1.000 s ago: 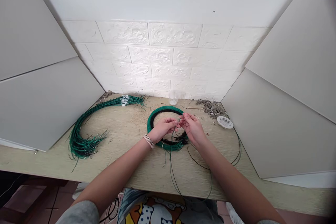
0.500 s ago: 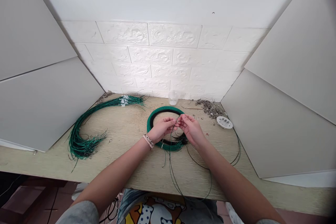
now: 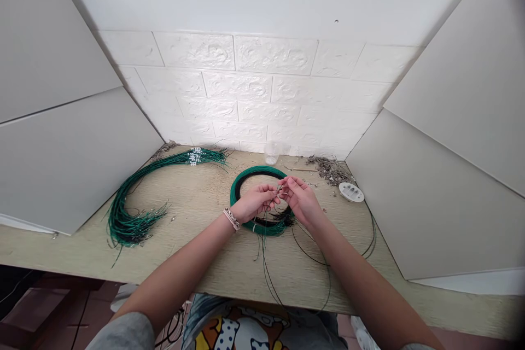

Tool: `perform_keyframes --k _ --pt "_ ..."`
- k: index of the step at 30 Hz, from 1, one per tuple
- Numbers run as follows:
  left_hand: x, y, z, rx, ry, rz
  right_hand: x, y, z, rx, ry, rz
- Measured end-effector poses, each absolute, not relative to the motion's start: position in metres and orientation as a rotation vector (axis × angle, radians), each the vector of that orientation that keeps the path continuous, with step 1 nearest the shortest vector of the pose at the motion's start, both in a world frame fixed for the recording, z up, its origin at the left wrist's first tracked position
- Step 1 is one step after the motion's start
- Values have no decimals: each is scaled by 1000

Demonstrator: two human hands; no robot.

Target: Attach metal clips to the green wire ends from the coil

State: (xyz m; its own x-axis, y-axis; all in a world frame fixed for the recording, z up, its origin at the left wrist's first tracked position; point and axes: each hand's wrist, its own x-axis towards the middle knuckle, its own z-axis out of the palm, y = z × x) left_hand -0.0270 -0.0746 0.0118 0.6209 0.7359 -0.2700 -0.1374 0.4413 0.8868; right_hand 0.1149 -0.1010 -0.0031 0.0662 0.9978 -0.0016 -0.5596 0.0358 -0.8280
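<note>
Half a second ago my fingertips were bunched close together, and now they are a bit farther apart, with a little green piece showing between them. The thin wires (image 3: 263,246) under my hands have swung a tiny bit to the left. My two arms reach forward over the tabletop (image 3: 197,224) and come together in the middle, with the wrists low and the fingers bent in. My left hand (image 3: 255,203) sits lower at the fingertips, and my right hand (image 3: 301,201) has its tips a little higher. Both hands are above the green and black coil (image 3: 235,191). My left grip is almost closed, with the thumb and finger pinching the thin wires. My right grip pinches them too, with thumb and finger pressed close; my other fingers are curled. The wires go down from my hands to the near edge. Off to the left lies a big green bundle (image 3: 118,216), and behind the coil stands a small clear cup (image 3: 271,153).
</note>
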Motion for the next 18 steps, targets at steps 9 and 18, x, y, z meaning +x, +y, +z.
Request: perform_keyframes --k 9,18 --pt "-25 -72 10 1085 766 682 109 -104 0 -820 -718 1431" --pt "-24 -71 9 1334 826 729 116 -98 -9 -895 -545 1466"
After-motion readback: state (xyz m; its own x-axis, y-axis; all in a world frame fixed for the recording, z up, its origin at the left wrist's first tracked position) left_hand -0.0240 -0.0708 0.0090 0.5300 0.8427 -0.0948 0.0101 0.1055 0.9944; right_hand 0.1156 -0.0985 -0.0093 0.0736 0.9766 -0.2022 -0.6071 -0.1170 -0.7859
